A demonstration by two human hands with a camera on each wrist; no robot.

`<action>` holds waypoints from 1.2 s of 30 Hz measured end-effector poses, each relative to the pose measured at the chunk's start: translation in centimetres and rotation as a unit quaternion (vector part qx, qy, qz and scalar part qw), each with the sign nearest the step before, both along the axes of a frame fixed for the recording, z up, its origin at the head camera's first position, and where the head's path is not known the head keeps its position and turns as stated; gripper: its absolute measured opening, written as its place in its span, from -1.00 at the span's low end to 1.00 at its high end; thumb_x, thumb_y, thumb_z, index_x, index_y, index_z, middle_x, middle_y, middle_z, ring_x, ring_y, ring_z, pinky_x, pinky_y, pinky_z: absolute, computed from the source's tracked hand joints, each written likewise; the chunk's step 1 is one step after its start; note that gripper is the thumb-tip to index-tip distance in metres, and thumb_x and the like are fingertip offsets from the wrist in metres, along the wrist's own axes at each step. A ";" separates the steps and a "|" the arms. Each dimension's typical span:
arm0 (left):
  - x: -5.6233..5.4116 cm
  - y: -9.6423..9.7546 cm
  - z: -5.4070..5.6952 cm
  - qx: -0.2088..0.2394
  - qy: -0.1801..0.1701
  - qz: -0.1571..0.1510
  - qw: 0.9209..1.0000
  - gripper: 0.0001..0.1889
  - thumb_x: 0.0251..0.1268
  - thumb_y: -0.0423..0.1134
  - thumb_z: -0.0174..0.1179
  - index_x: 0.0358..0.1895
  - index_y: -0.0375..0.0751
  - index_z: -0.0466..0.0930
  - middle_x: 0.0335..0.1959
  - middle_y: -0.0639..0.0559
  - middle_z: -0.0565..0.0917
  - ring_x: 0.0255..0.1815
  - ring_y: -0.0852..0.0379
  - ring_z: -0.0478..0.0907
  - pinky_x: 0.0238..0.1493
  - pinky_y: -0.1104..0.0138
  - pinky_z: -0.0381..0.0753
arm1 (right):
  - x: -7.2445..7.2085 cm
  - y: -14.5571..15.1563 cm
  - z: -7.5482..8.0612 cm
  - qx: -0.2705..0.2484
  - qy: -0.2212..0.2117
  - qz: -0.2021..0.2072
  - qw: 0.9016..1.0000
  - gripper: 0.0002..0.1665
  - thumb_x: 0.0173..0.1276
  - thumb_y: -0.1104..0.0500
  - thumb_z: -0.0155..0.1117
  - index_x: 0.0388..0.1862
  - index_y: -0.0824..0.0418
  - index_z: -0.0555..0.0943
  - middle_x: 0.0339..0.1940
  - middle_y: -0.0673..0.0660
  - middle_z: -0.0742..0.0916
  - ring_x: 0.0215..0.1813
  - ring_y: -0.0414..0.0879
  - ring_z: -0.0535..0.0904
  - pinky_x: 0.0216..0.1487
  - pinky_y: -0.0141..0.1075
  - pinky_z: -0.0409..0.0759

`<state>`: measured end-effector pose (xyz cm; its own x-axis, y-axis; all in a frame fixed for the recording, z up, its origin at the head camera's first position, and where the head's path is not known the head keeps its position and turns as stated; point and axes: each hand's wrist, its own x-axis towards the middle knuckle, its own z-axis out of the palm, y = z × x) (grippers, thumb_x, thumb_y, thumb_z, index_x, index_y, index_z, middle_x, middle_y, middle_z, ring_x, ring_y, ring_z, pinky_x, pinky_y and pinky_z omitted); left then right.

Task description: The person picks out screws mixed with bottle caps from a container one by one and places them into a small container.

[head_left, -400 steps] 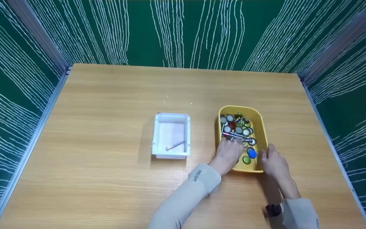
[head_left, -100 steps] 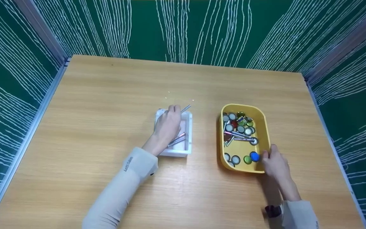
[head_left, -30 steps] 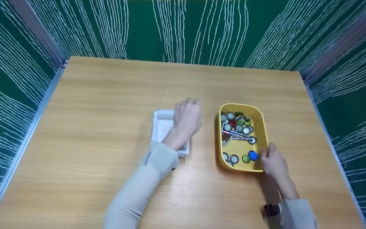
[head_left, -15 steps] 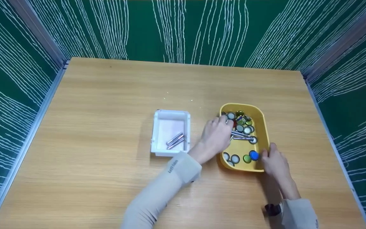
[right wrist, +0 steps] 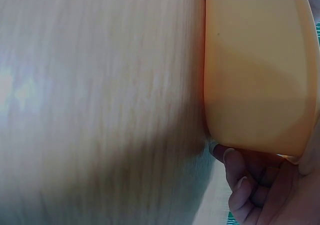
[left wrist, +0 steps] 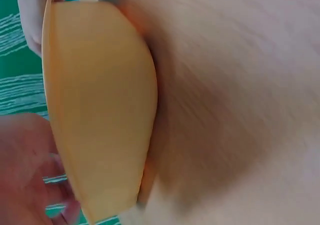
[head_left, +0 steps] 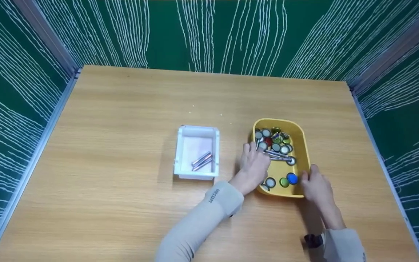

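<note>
My left hand [head_left: 254, 168] reaches over the left wall of the yellow bin [head_left: 303, 160]. Its fingertips are down among the contents, so I cannot see whether they pinch anything. Beside them in the bin lie slim silver metal rods [head_left: 276, 155], resembling long bolts, and bottle caps [head_left: 275, 147]. At the bin's near right corner my right hand [head_left: 316, 187] grips the wall, with fingers [right wrist: 237, 185] curled by the outside in the right wrist view. To the left stands a white plastic tub [head_left: 179, 153], with several silver rods [head_left: 202, 161] lying inside.
Both containers stand on a wooden table [head_left: 115, 153]. Near the bin's front lie a blue cap [head_left: 292, 178] and a green cap [head_left: 284, 182]. Green walls with white streaks [head_left: 169, 36] enclose the table's back and sides.
My left hand has gone from the white tub rightward to the yellow bin, and lately a little nearer within it. The tub holds more rods than earlier. My right hand stays at the bin.
</note>
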<state>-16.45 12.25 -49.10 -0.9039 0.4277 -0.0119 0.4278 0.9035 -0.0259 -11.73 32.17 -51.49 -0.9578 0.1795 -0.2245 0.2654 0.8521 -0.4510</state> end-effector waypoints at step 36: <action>0.9 3.4 -1.7 -0.128 -0.031 0.057 0.990 -0.33 0.02 0.27 0.33 0.26 0.17 0.48 -0.15 0.35 0.65 0.11 0.20 0.25 0.08 0.33 0.21 | -0.5 0.4 0.7 0.012 -0.039 0.052 0.998 -0.61 0.54 0.10 -0.23 -0.02 0.46 0.30 -0.33 0.42 0.57 -0.33 0.18 0.51 -0.39 -0.10 0.44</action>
<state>-15.53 15.62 -50.80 -0.9403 0.2988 -0.1631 0.3314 0.9130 -0.2378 -12.18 32.53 -50.84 -0.9514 0.0861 -0.2958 0.2083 0.8873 -0.4115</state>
